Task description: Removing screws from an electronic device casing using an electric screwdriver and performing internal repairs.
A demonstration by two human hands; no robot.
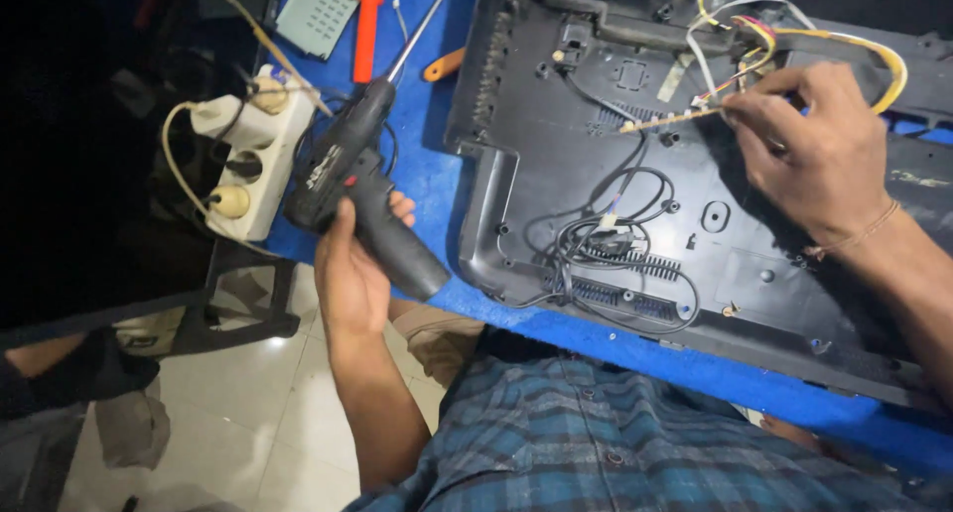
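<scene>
Head view: left hand (352, 274) wrapped round black cordless screwdriver (362, 180), upright; right hand (809, 150) grip pinching wires (740, 75) over black panel (596, 175).

Blue table (437, 190) carrying the lot here, its near edge running along just above the plaid shirt. Taking up most of the top is a big black plastic back panel (556, 155), lying inside-up with loose black cables on it. Up at the far end lie a red-handled tool (367, 26), an orange-handled one (444, 65) beside the panel's edge and a pale green perforated board (318, 14), while a white power strip (250, 160) sits at the table's left edge.
</scene>
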